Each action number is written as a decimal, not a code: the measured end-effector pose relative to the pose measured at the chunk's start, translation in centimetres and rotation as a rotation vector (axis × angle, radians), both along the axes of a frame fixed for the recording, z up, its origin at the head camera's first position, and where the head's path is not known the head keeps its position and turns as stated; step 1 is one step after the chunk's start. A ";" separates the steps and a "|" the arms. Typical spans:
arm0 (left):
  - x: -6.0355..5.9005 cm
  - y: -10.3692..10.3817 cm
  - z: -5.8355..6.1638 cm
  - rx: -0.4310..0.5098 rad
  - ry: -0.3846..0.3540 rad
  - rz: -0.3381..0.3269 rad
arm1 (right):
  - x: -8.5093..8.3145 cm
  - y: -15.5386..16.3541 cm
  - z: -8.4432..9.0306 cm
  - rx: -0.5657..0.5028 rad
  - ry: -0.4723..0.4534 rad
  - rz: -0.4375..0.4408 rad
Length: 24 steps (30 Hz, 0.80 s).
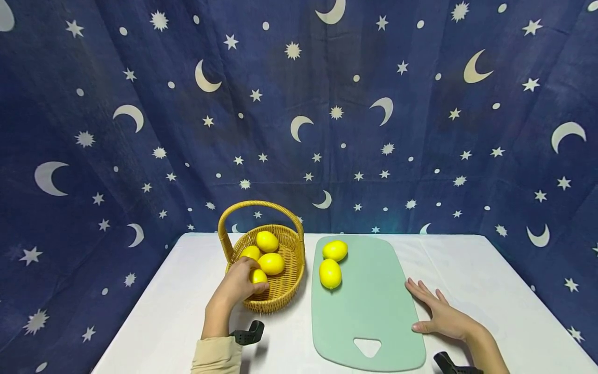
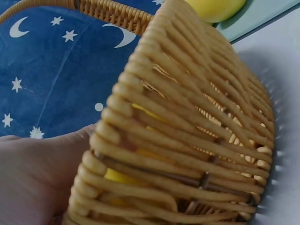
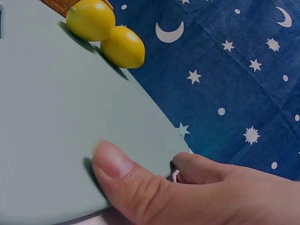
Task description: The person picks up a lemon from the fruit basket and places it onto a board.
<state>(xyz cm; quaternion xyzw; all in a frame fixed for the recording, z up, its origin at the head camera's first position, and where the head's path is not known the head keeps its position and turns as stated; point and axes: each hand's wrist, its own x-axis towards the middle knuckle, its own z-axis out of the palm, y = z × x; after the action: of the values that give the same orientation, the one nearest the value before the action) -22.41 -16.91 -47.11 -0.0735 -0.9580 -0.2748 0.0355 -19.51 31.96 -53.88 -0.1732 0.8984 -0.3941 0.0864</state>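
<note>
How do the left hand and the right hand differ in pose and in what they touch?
The left hand reaches into the wicker basket, its fingers curled around a lemon; the right hand holds nothing. The left hand is bent, while the right hand lies flat with straight fingers at the right edge of the green cutting board. Both are bare.

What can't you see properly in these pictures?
- Head view: the left hand covers most of the lemon it grips.
- Left wrist view: the basket wall hides the lemons; only yellow shows through gaps.
- Right wrist view: the right hand is cut off by the frame; most fingers are unseen.
</note>
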 end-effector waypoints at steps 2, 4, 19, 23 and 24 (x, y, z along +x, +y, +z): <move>0.1 0.1 0.1 -0.014 -0.006 0.002 | 0.0 0.0 0.0 0.002 -0.002 0.000; 0.2 0.1 0.1 -0.035 -0.017 -0.009 | 0.0 0.0 0.1 0.003 -0.002 -0.001; 0.6 0.8 0.4 -0.187 -0.117 -0.023 | 0.1 0.0 0.1 0.016 -0.026 -0.011; 0.5 0.9 0.5 -0.075 -0.111 0.030 | 0.1 0.1 0.1 0.021 -0.019 -0.013; 0.5 0.9 0.5 -0.049 -0.104 0.035 | 0.1 0.1 0.1 0.019 -0.021 -0.015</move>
<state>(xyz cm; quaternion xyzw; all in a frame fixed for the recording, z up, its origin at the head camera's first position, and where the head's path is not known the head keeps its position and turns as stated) -21.92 -15.99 -46.57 -0.0432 -0.9662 -0.2539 -0.0114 -19.39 32.07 -53.82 -0.1617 0.9024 -0.3880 0.0946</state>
